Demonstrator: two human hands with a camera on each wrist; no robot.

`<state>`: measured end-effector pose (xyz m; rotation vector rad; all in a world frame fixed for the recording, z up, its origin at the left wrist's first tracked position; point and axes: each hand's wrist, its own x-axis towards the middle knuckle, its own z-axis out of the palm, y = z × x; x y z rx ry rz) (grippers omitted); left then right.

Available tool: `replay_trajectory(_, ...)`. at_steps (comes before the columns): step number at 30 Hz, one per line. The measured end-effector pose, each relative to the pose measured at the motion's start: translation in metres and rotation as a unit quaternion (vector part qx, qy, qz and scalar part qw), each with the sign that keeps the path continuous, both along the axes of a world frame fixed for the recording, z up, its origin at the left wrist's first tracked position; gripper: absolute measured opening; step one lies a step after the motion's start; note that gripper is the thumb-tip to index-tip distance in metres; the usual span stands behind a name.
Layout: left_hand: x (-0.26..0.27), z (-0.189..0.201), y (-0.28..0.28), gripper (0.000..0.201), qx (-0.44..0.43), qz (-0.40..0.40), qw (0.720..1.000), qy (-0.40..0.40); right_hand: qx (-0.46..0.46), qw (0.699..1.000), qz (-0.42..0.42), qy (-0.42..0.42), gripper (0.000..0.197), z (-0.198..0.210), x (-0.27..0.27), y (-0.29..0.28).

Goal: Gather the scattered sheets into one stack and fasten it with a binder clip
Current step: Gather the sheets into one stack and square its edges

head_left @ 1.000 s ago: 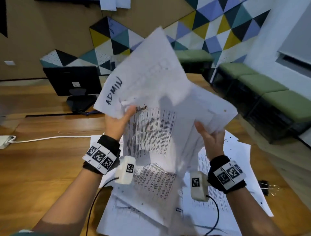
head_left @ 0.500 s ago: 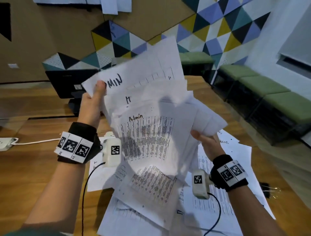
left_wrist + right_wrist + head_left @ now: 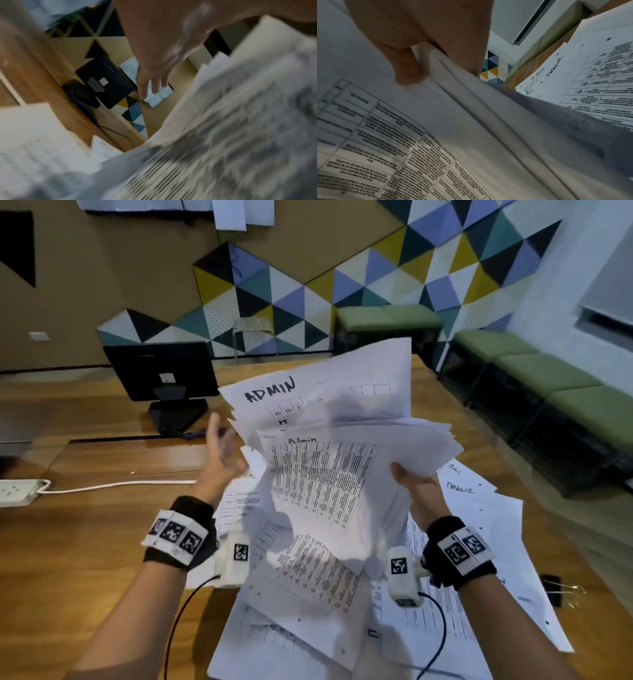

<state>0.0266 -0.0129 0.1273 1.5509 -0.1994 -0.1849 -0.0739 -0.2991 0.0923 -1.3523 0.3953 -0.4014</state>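
Observation:
A loose bundle of printed sheets (image 3: 329, 474) hangs above the wooden table (image 3: 85, 525), fanned out, the rear sheet marked ADMIN. My right hand (image 3: 411, 484) pinches the bundle's right edge; in the right wrist view the thumb (image 3: 406, 70) presses on the sheets (image 3: 471, 121). My left hand (image 3: 219, 446) is open with fingers spread, just left of the bundle and not holding it; the left wrist view shows its straight fingers (image 3: 150, 83) beside the blurred sheets (image 3: 240, 135). More sheets (image 3: 472, 594) lie scattered on the table below. A black binder clip (image 3: 556, 590) lies at the table's right edge.
A black monitor (image 3: 164, 371) stands at the back left of the table. A white power strip (image 3: 17, 491) with its cable lies at the left. Green benches (image 3: 548, 385) run along the right wall.
My left hand has let go of the ADMIN sheet's top corner, dropped and opened beside the bundle. The sheets have settled lower in my right hand.

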Motion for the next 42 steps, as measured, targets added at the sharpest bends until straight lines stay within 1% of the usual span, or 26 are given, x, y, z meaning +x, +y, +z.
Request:
replay_trajectory(1,-0.006,-0.005,-0.004,0.163,0.040,-0.028,0.999,0.007,-0.004,1.000,0.008,0.008,0.044,0.000,0.001,0.000)
replay_trajectory(3,-0.006,-0.008,-0.016,0.160,0.104,-0.028,0.994,0.012,-0.007,1.000,0.028,0.007,0.049,0.006,0.002,0.005)
replay_trajectory(4,-0.005,-0.003,-0.023,0.146,0.113,-0.014,0.993,0.017,-0.011,0.999,0.033,-0.006,0.054,0.010,0.003,0.007)
replay_trajectory(5,-0.003,0.005,-0.031,0.125,0.113,0.011,0.993,0.019,-0.025,0.999,0.038,-0.024,0.060,0.016,0.003,0.010)
replay_trajectory(6,-0.003,0.014,-0.040,0.100,0.098,0.045,0.994,0.002,-0.035,0.998,0.039,-0.046,0.057,0.021,0.006,0.009)
replay_trajectory(7,-0.003,0.024,-0.046,0.080,0.075,0.072,0.994,-0.026,-0.037,0.997,0.028,-0.065,0.043,0.030,0.005,0.010)
replay_trajectory(8,-0.006,0.035,-0.052,0.068,0.045,0.085,0.994,-0.059,-0.037,0.996,0.010,-0.076,0.031,0.034,0.008,0.007)
replay_trajectory(9,-0.009,0.045,-0.057,0.062,0.011,0.086,0.992,-0.095,-0.047,0.995,-0.017,-0.090,0.033,0.040,0.009,0.005)
replay_trajectory(10,-0.013,0.053,-0.061,0.059,-0.027,0.075,0.988,-0.129,-0.070,0.990,-0.042,-0.111,0.043,0.042,0.010,0.003)
replay_trajectory(11,-0.018,0.058,-0.064,0.057,-0.053,0.054,0.984,-0.161,-0.096,0.986,-0.060,-0.122,0.055,0.042,0.011,0.002)
replay_trajectory(12,-0.020,0.058,-0.065,0.058,-0.054,0.037,0.981,-0.185,-0.111,0.983,-0.070,-0.127,0.057,0.043,0.011,0.001)
replay_trajectory(13,-0.021,0.052,-0.065,0.061,-0.051,0.031,0.979,-0.196,-0.117,0.982,-0.076,-0.128,0.050,0.044,0.009,0.003)
replay_trajectory(14,-0.020,0.043,-0.063,0.066,-0.049,0.027,0.980,-0.192,-0.120,0.981,-0.064,-0.135,0.043,0.040,0.008,0.001)
replay_trajectory(16,-0.020,0.028,-0.059,0.071,-0.064,0.018,0.988,-0.137,-0.123,0.983,-0.021,-0.136,0.039,0.035,0.001,-0.003)
replay_trajectory(19,-0.016,0.015,-0.054,0.050,-0.031,0.027,0.996,-0.074,-0.081,0.985,0.045,-0.147,0.032,0.026,-0.004,-0.013)
replay_trajectory(22,-0.010,0.015,-0.054,0.039,-0.041,0.038,0.997,-0.061,-0.030,0.987,0.074,-0.140,0.043,0.026,0.000,-0.016)
replay_trajectory(24,-0.007,0.021,-0.053,0.034,-0.072,0.012,0.995,-0.066,-0.010,0.986,0.078,-0.146,0.047,0.031,0.003,-0.018)
replay_trajectory(27,-0.006,0.032,-0.048,0.065,-0.096,-0.005,0.991,-0.089,-0.015,0.982,0.092,-0.165,0.047,0.042,0.007,-0.024)
replay_trajectory(29,-0.005,0.036,-0.049,0.076,-0.111,-0.007,0.989,-0.098,-0.036,0.979,0.120,-0.164,0.044,0.046,0.009,-0.023)
replay_trajectory(30,-0.005,0.038,-0.052,0.074,-0.110,-0.004,0.989,-0.099,-0.045,0.977,0.130,-0.164,0.040,0.046,0.011,-0.019)
replay_trajectory(31,-0.006,0.041,-0.057,0.066,-0.112,0.003,0.989,-0.093,-0.050,0.976,0.135,-0.165,0.036,0.046,0.013,-0.015)
replay_trajectory(33,-0.009,0.051,-0.066,0.036,-0.123,0.039,0.989,-0.077,-0.060,0.978,0.112,-0.165,0.036,0.044,0.017,-0.008)
replay_trajectory(34,-0.009,0.055,-0.070,0.028,-0.132,0.061,0.987,-0.066,-0.061,0.979,0.097,-0.170,0.038,0.043,0.018,-0.007)
replay_trajectory(36,-0.010,0.062,-0.074,0.029,-0.146,0.094,0.983,-0.053,-0.049,0.982,0.068,-0.171,0.046,0.040,0.019,-0.007)
replay_trajectory(38,-0.009,0.065,-0.080,0.032,-0.147,0.106,0.982,-0.055,-0.047,0.987,0.047,-0.143,0.052,0.031,0.021,-0.003)
replay_trajectory(42,-0.012,0.068,-0.101,0.024,-0.096,0.100,0.986,-0.096,-0.081,0.992,-0.009,-0.094,0.032,0.015,0.024,0.010)
